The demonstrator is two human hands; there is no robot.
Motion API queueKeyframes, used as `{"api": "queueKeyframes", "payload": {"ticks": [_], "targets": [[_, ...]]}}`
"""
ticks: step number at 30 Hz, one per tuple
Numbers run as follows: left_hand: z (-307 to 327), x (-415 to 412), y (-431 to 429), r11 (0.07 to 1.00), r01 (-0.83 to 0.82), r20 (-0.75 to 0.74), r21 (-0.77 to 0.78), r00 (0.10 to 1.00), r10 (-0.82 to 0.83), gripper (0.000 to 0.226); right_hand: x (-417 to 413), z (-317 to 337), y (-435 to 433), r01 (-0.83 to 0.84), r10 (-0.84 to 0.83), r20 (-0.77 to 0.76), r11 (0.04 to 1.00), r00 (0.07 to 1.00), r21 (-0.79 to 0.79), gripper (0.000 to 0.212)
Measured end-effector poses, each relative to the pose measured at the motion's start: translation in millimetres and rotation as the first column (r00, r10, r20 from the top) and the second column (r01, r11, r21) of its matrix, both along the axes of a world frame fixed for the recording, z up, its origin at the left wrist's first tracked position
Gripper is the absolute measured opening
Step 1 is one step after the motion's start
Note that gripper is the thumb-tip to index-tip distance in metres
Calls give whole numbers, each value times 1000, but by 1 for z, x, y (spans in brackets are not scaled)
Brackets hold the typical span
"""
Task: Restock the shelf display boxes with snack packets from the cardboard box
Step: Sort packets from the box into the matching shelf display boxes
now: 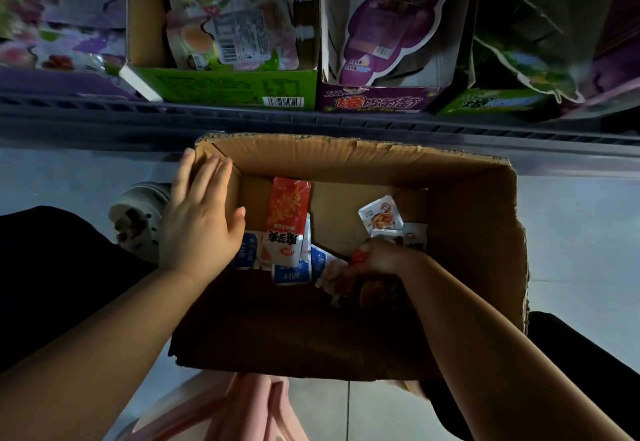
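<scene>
Inside the cardboard box (485, 198): snack packets (292, 272) are lying loose on its bottom, heaped toward the near side, under and beside the right hand.
Right hand (384, 255): it is reaching deep into the box; its grip is curling narrow round packets in the heap, with a red edge showing by the thumb. Exactly how many it is holding I cannot tell.
Left hand (201, 219): it is resting flat, fingers straight, against the box's left wall near the far corner, holding nothing and seemingly steadying the box.
Red packet (289, 219): it is leaning upright between the two hands, its long axis pointing toward the shelf, nearer the left hand.
Small white packet (381, 215): it is lying just beyond the right knuckles.
Shelf display boxes: the green box (221, 89) and purple box (377, 99) are sitting beyond the box's far wall.
Coming move: the right grip is probably needing to lift up and forward, clearing that far wall; the purple box is lying straighter ahead of it.
</scene>
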State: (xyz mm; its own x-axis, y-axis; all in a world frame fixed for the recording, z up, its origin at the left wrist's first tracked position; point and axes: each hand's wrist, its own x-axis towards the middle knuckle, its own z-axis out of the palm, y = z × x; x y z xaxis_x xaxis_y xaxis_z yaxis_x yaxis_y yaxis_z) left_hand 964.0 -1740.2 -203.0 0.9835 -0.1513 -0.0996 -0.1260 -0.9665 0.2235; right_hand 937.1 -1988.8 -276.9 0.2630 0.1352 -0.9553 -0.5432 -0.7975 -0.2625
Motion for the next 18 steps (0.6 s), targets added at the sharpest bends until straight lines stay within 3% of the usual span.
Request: {"api": "queueKeyframes", "payload": {"ticks": [4, 10, 13, 18], "targets": [[2, 0, -1, 1000, -5, -10, 0, 1000, 5, 62, 0, 11, 0, -95, 95, -3, 995, 995, -19, 26], [5, -1, 0, 1000, -15, -30, 4, 999, 15, 59, -16, 17, 1, -52, 55, 47, 997, 997, -56, 44], [7, -1, 0, 1000, -27, -52, -9, 998, 27, 59, -22, 26, -2, -77, 77, -5, 996, 997, -43, 57], [9, -1, -2, 999, -45, -77, -22, 996, 43, 59, -25, 33, -10, -247, 245, -107, 969, 963, -3, 55]]}}
